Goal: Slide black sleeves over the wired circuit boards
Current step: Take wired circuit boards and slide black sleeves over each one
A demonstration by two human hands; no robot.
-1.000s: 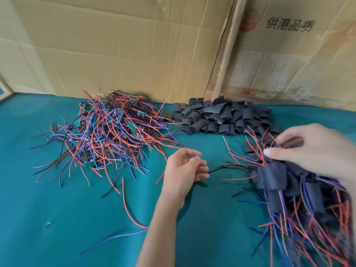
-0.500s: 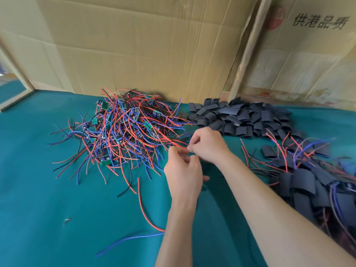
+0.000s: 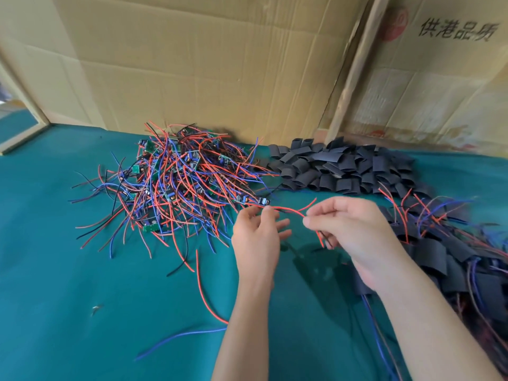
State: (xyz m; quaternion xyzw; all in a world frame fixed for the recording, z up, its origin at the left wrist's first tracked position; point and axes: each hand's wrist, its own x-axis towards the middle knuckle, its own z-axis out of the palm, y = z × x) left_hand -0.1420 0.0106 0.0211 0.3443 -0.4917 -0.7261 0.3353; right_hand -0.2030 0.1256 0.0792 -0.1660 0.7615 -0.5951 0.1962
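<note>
A tangled heap of small green circuit boards with red, blue and black wires [image 3: 176, 185] lies on the teal cloth at the back left. To its right sits a pile of loose black sleeves [image 3: 343, 169]. My left hand [image 3: 257, 240] pinches one wired board [image 3: 262, 201] at the heap's near right edge. My right hand [image 3: 354, 232] pinches that board's red and black wires [image 3: 291, 210], which stretch between the two hands. Boards in black sleeves with wires sticking out [image 3: 450, 254] are heaped at the right, partly behind my right forearm.
Cardboard sheets [image 3: 209, 64] stand as a wall along the back of the teal table [image 3: 68, 284]. A loose red wire [image 3: 204, 290] and a loose blue wire [image 3: 178, 339] lie near my left forearm. A wooden frame edge [image 3: 24, 133] shows at the far left.
The two hands were together at the heap's edge; now they have drawn apart, with a board's wires stretched between them. Earlier still, my right hand was over the sleeved pile at the right.
</note>
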